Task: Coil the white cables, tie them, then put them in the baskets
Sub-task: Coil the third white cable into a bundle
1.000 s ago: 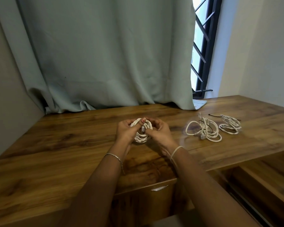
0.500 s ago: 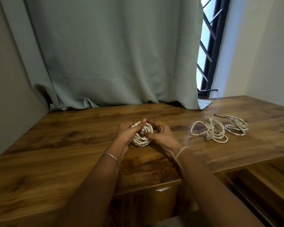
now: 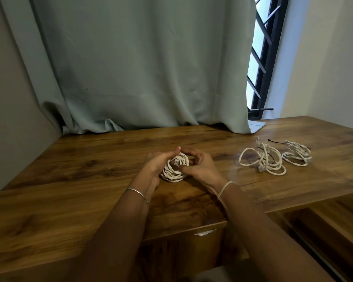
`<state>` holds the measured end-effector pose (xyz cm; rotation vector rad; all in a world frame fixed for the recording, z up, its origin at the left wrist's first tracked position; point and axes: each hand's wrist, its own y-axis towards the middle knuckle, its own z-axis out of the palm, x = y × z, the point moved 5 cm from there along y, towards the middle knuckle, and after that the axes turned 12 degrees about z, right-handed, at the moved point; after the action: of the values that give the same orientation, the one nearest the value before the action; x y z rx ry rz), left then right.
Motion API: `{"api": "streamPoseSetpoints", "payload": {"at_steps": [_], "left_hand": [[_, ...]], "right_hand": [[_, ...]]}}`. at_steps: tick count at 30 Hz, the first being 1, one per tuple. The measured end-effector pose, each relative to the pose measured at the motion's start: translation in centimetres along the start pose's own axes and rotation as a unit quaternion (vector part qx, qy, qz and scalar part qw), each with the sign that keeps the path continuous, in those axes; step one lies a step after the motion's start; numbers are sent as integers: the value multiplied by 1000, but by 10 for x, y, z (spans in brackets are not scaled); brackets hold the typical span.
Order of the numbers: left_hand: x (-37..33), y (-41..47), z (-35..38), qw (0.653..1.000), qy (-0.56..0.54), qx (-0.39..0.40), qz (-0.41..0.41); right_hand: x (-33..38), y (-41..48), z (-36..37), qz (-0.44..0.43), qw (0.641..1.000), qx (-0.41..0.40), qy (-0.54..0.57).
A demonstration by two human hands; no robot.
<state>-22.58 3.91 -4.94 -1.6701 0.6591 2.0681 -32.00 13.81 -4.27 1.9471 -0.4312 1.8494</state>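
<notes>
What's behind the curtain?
A black-barred window shows past the right edge of the curtain, with daylight between the bars. Everything else behind it is covered by the fabric, which reaches the table.

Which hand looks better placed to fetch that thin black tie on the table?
Probably the right hand: the black tie lies on its side of the table, while the left hand grips the coil and could steady it alone.

White coiled cable [image 3: 174,168] at centre; two more white cables [image 3: 262,159] at right, one crossed by black ties [image 3: 275,141]. The table [image 3: 73,180] is streaked brown woodgrain. Upper frame: pale grey-green curtain [image 3: 141,64], black window grille [image 3: 261,58], cream wall [image 3: 324,58].
</notes>
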Motion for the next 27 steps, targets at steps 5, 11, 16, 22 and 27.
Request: {"api": "streamPoseSetpoints", "payload": {"at_steps": [5, 11, 16, 22, 27], "left_hand": [[1, 2, 2, 1000, 14, 2, 23], [-7, -2, 3, 997, 43, -10, 71], [-14, -7, 7, 994, -5, 60, 86], [-19, -18, 14, 979, -57, 185, 58], [-18, -18, 15, 975, -39, 209, 69]], "right_hand": [[4, -1, -4, -41, 994, -49, -87], [17, -12, -2, -158, 926, -130, -317], [22, -16, 5, -210, 864, -163, -427], [25, -14, -2, -193, 854, -217, -432], [27, -20, -8, -211, 870, -246, -372]]}}
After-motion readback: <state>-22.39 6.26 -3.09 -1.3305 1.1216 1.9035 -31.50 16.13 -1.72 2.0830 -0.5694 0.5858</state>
